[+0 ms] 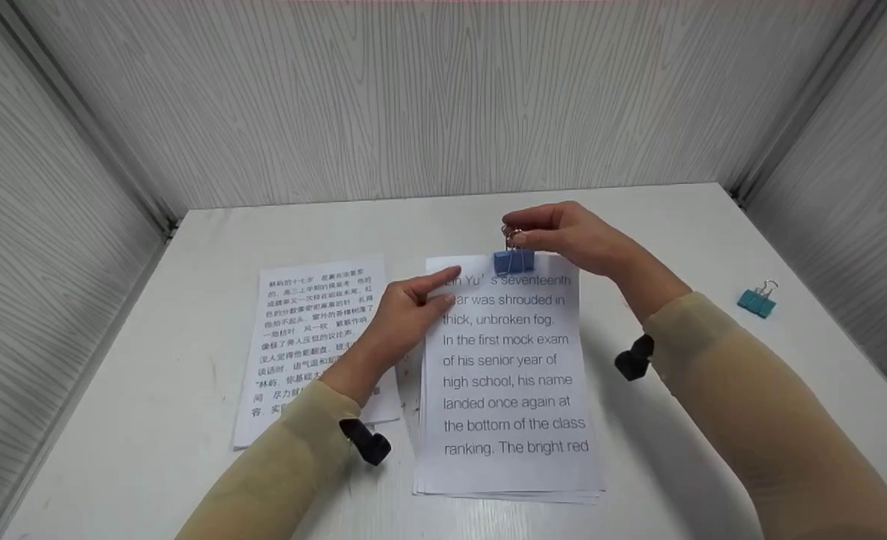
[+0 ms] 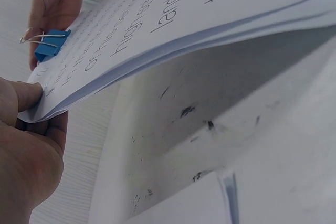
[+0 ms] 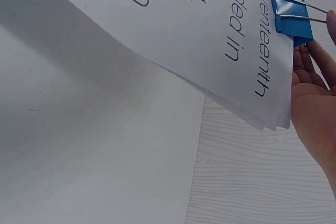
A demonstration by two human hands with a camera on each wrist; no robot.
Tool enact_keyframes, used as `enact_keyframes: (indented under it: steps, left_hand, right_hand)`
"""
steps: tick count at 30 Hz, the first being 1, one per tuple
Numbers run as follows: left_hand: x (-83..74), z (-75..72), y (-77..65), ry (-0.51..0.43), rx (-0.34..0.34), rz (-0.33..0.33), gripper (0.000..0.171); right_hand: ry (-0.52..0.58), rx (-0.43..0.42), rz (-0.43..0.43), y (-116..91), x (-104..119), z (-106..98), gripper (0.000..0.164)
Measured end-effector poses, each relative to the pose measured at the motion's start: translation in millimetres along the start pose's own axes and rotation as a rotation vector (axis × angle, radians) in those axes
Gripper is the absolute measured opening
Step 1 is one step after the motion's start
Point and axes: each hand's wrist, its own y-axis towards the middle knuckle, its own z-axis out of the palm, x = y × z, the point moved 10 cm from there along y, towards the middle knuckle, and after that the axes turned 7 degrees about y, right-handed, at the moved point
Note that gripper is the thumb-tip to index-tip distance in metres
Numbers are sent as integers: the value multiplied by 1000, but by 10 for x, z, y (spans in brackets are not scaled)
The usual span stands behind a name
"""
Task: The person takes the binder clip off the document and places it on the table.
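Observation:
A stack of white sheets printed with large English text [image 1: 514, 472] is raised at its top end, its loose edges slightly fanned. My left hand [image 1: 406, 313] pinches the stack near its upper left corner, thumb on the printed face and the other fingers behind, as the left wrist view shows. On the top edge sits a blue binder clip [image 1: 514, 262], its jaws over the paper. My right hand [image 1: 582, 236] pinches the clip's wire handles between thumb and fingers. In the right wrist view the clip [image 3: 291, 17] straddles the sheets' edge beside the first printed line.
Left of the raised stack, another stack with Chinese text [image 1: 316, 292] lies on the white table [image 1: 211, 240], partly behind my left forearm. A teal binder clip [image 1: 756, 302] lies at the far right. Pale wood-grain panels [image 1: 443, 97] enclose the table's back and sides.

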Motion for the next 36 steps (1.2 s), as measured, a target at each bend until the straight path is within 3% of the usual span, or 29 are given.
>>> enact_keyframes:
  steps: [8,16,25,36]
  left_hand:
    - [41,6,2,-3,-20,-10,44]
    - [95,-58,-8,-9,-44,-22,44]
    - [149,-118,-8,3,-74,-53,45]
    - [303,-251,31,24,-118,-96,45]
  right_hand:
    - [-12,-90,-37,-35,63,-88,49]
    - [-1,-187,-61,-119,29,-421,49]
    - [22,-265,2,-491,-457,-926,54]
    - [96,-354,107,-1071,-1078,-1506,45]
